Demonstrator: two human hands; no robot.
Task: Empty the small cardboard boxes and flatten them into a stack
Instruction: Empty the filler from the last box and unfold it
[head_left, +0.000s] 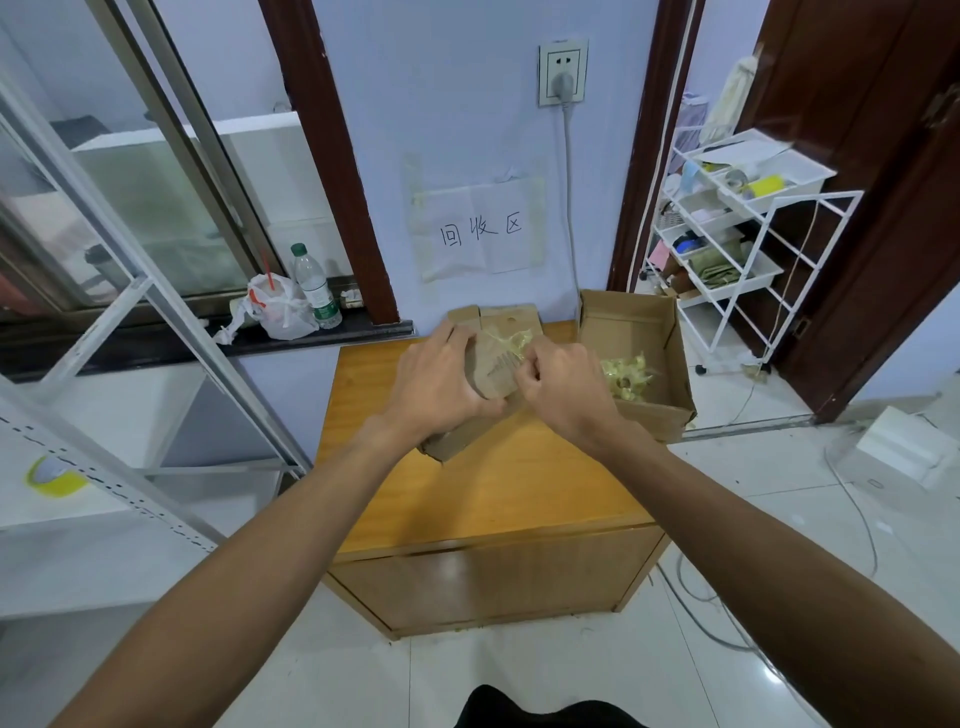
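Observation:
A small brown cardboard box (493, 371) is held tilted above the wooden cabinet top (509, 483). My left hand (441, 379) grips its left side. My right hand (563, 387) pinches a strip of yellowish clear tape (511, 340) at the box's upper face. Flat cardboard (506, 314) lies behind it against the wall. To the right stands a larger open cardboard box (634, 338) with crumpled yellowish tape (626, 376) inside.
A wire shelf cart (737, 249) stands in the doorway at right. On the dark sill at left are a plastic bag (278, 314) and a water bottle (314, 286). A metal frame (171, 332) leans at left. Cables run over the tiled floor at right.

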